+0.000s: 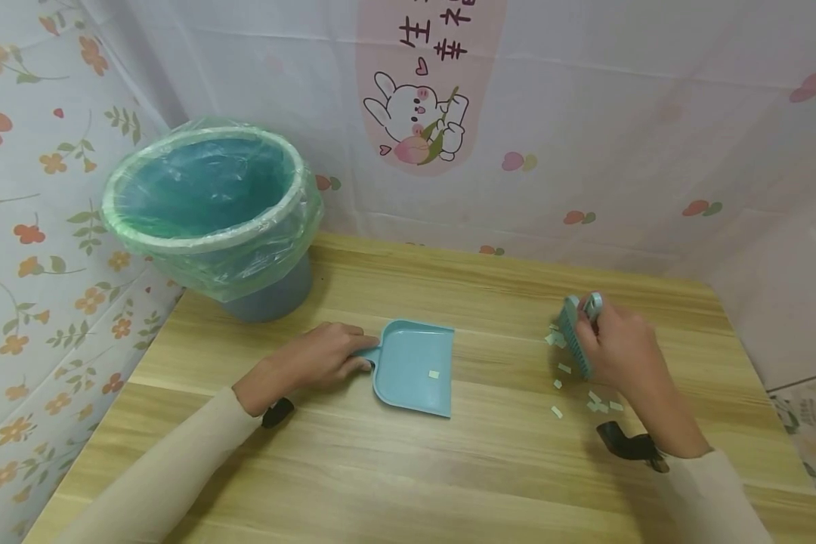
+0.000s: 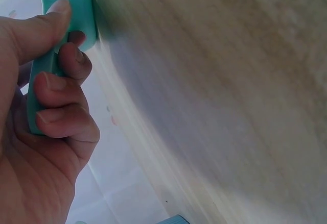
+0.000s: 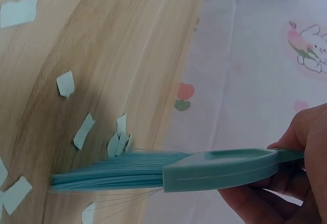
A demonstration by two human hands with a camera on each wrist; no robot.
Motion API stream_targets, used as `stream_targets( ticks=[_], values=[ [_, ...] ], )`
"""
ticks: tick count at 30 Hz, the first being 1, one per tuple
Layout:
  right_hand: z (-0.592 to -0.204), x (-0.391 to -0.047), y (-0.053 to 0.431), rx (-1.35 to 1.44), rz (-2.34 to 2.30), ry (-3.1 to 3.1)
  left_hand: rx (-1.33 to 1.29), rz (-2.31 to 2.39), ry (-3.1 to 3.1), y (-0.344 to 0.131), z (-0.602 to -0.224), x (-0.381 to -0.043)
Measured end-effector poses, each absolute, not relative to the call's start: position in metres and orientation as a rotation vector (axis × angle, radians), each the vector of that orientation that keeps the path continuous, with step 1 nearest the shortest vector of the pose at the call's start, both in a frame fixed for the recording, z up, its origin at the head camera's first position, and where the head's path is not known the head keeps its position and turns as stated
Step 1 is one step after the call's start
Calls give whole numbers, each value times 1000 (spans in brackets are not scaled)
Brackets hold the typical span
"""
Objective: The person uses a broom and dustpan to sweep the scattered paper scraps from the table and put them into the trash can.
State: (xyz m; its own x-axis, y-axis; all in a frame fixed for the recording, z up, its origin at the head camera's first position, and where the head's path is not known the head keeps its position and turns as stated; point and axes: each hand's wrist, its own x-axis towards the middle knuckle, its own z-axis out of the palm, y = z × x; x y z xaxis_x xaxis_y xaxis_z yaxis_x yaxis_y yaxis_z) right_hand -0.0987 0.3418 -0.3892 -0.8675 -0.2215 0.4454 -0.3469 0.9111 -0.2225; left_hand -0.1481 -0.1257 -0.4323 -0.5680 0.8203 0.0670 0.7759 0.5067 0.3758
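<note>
My left hand (image 1: pixel 326 355) grips the short handle of a light-blue dustpan (image 1: pixel 408 363), its fingers curled round the handle in the left wrist view. The pan lies on the table with its open edge facing right and one paper scrap (image 1: pixel 434 375) in it. On the right, my right hand (image 1: pixel 619 347) holds a small blue hand brush (image 1: pixel 574 332) by its handle. In the right wrist view the bristles (image 3: pixel 112 172) reach down to the wood beside several pale paper scraps (image 3: pixel 83 131). More scraps (image 1: pixel 597 405) lie just below the brush in the head view.
A blue bin (image 1: pixel 272 291) lined with a thin green bag (image 1: pixel 245 264) stands at the back left of the wooden table (image 1: pixel 503 468). White printed cloth (image 1: pixel 279 68) hangs along the back edge, and floral cloth (image 1: pixel 54 227) covers the left side.
</note>
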Motion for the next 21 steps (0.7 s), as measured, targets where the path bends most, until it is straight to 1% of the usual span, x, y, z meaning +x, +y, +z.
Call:
stream_targets(
  ticks=[8, 21],
  values=[
    [-388, -95, 331, 400, 451, -2720, 1369, 556, 2618, -126, -432, -147],
    [-383, -84, 304, 574, 475, -2734, 1419, 574, 2619, -126, -433, -149]
  ],
)
